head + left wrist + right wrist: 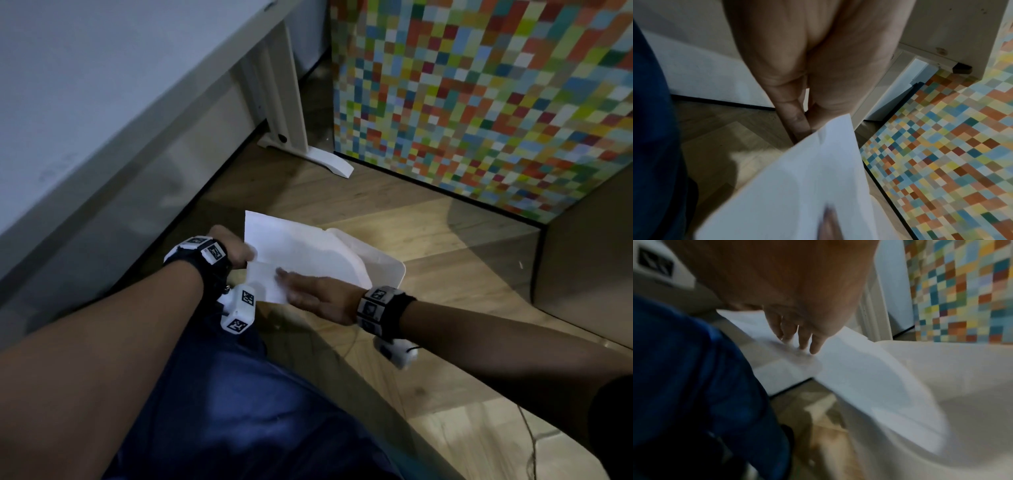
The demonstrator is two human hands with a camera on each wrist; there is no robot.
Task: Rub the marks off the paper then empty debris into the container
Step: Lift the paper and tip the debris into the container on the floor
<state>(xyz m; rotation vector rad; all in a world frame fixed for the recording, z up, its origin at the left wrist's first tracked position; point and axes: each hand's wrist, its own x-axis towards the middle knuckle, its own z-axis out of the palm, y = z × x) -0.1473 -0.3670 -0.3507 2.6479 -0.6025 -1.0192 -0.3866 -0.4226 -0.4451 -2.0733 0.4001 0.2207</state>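
Wooden floor [428, 240] below white table [85, 85], beside multicoloured checkered panel [479, 102].

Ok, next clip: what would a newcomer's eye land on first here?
Probably the white sheet of paper held in mid-frame over the white container on the wooden floor, the left hand pinching its edge and the right hand lying with straight fingers on it. After that, the wall of small multicoloured squares filling the upper right of the head view.
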